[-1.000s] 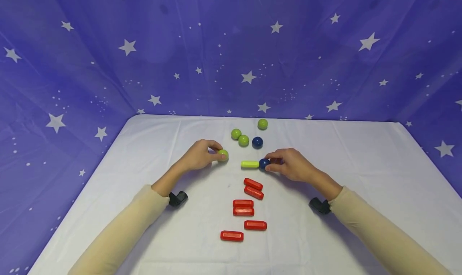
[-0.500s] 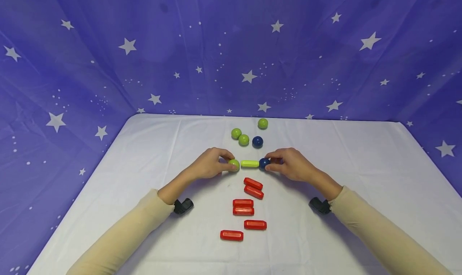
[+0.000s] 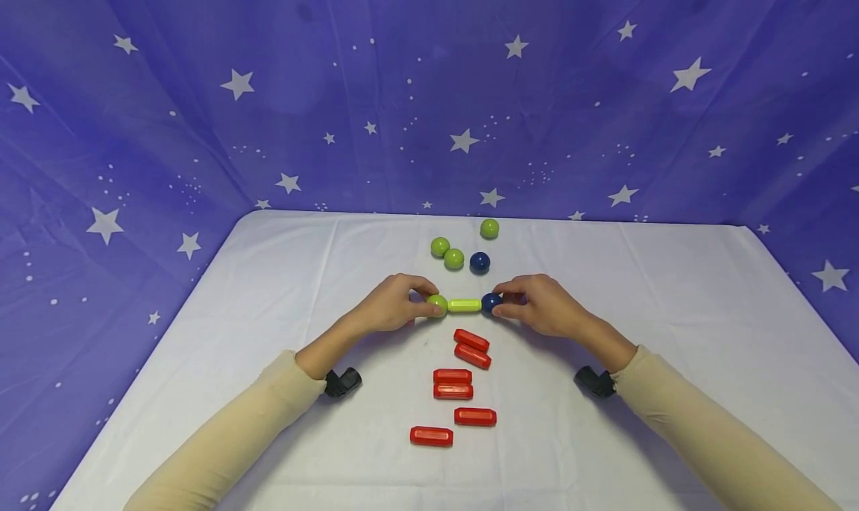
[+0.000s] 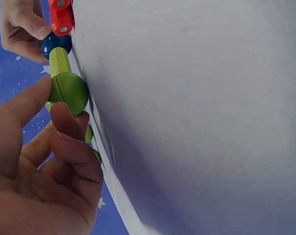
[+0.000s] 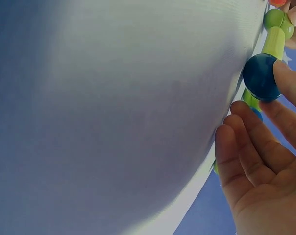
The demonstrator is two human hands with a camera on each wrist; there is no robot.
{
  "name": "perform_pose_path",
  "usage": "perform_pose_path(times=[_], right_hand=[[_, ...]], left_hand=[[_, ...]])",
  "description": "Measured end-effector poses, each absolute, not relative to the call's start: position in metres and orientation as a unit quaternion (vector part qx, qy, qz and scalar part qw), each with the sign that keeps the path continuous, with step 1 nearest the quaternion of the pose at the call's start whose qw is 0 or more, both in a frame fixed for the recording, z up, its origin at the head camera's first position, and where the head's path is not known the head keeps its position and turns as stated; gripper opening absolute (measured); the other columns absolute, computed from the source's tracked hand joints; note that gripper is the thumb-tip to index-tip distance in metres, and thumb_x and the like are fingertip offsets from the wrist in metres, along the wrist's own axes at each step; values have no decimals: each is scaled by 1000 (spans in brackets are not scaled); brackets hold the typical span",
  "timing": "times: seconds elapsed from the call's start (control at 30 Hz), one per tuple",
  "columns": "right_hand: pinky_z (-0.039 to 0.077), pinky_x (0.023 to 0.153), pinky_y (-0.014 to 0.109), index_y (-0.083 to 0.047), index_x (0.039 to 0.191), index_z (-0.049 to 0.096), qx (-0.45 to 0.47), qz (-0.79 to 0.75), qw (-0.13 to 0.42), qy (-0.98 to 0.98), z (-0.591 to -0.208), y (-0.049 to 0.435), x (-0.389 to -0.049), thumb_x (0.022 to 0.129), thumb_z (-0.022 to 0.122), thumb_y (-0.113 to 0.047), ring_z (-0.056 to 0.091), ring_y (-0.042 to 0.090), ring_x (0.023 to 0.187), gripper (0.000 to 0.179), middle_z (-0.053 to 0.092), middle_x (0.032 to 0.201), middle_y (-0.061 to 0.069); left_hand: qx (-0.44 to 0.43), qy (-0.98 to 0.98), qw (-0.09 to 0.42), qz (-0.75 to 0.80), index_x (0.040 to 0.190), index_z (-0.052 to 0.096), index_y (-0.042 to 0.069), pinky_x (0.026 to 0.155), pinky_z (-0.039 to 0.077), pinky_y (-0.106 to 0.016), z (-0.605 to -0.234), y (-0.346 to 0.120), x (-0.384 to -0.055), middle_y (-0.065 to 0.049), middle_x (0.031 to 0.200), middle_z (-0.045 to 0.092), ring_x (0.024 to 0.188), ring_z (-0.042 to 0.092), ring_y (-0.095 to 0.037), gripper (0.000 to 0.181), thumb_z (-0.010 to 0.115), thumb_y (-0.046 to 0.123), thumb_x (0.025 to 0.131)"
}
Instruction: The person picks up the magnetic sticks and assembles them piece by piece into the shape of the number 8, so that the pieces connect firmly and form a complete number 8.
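Observation:
My left hand [image 3: 396, 302] pinches a green ball [image 4: 69, 93] between thumb and fingers. A blue ball [image 5: 261, 77] is pinched by my right hand [image 3: 542, 304]. Between the two balls lies a short yellow-green rod [image 3: 464, 305], its left end meeting the green ball and its right end meeting the blue one, so the three form a straight row. Both wrist views show the same row, with the other hand at its far end. Several red rods [image 3: 452, 392] lie nearer the front, and the closest pair rests just below the row.
Behind the hands sit three more green balls, one of them a green ball [image 3: 489, 229] farthest back, and a second blue ball [image 3: 479, 262]. A white cloth [image 3: 604, 451] covers the table. A purple star-patterned curtain [image 3: 376, 86] hangs around its back and sides.
My left hand has carried the green ball right and slightly toward me, closing the gap to the rod's left end. The right hand has stayed at the blue ball.

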State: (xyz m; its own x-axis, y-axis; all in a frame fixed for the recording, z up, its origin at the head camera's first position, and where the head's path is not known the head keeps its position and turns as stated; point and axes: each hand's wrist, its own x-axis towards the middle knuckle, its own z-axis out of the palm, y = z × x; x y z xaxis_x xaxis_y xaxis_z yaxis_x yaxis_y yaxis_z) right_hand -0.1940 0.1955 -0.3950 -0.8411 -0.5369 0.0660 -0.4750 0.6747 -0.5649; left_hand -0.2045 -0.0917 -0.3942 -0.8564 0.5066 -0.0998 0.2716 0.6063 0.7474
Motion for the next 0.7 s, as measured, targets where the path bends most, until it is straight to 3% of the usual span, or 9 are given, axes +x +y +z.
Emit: perform_pose_path(times=[0.7], right_hand=[[51, 76, 35, -1, 121, 69, -263, -299, 53, 916, -393, 191, -190, 89, 75, -16, 61, 14, 81, 36, 70, 98, 3]], left_hand=[[231, 880, 146, 388, 113, 70, 8, 57, 47, -28, -394, -91, -204, -4, 105, 67, 59, 62, -17, 30, 76, 24, 88]])
